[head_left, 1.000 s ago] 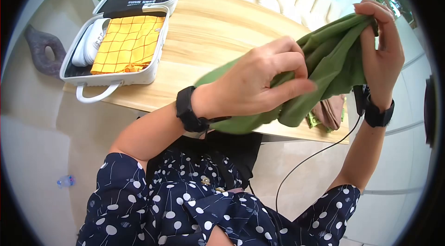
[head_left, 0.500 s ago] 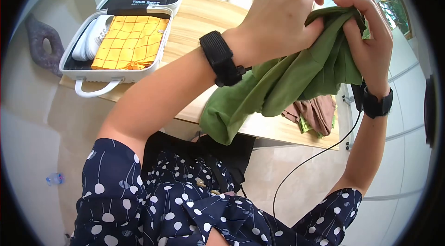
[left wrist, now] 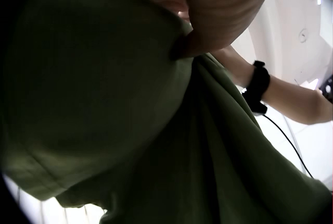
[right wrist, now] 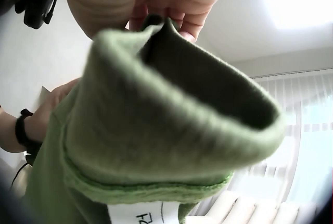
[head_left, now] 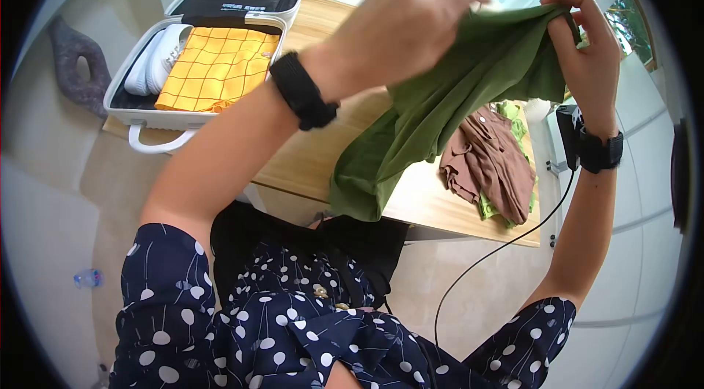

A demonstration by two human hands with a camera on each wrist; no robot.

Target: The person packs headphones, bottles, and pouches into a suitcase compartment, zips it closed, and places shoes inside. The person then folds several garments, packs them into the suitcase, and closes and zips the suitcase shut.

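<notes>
two hands hold one green garment (head_left: 440, 110) up in the air, above the near edge of the desk (head_left: 323, 147) and in front of the person's dotted navy sleeves. the left hand (head_left: 400, 30) has its grip closed over the upper edge of the cloth, fingers curled into the fabric (the left wrist view shows a knuckle pressed into a fold (left wrist: 104, 104), and little else). the right hand (head_left: 587, 52) pinches the other end of that top edge, its grip tight on a doubled hem; in the right wrist view the fingertips (right wrist: 177, 23) close on a rolled green band with a white label below it. between the two hands the cloth is stretched nearly level, and the rest hangs down in a loose fold toward the desk edge without clearly touching it. a black strap sits on each wrist, and a thin black cable (head_left: 499, 250) drops from the right one.

further out, a crumpled brown garment (head_left: 491, 158) lies on the desk on top of something bright green. farther still, at the far left of the desk, an open white suitcase (head_left: 147, 121) holds a folded yellow checked cloth (head_left: 220, 70) with white shoes (head_left: 158, 59) just beside it.
</notes>
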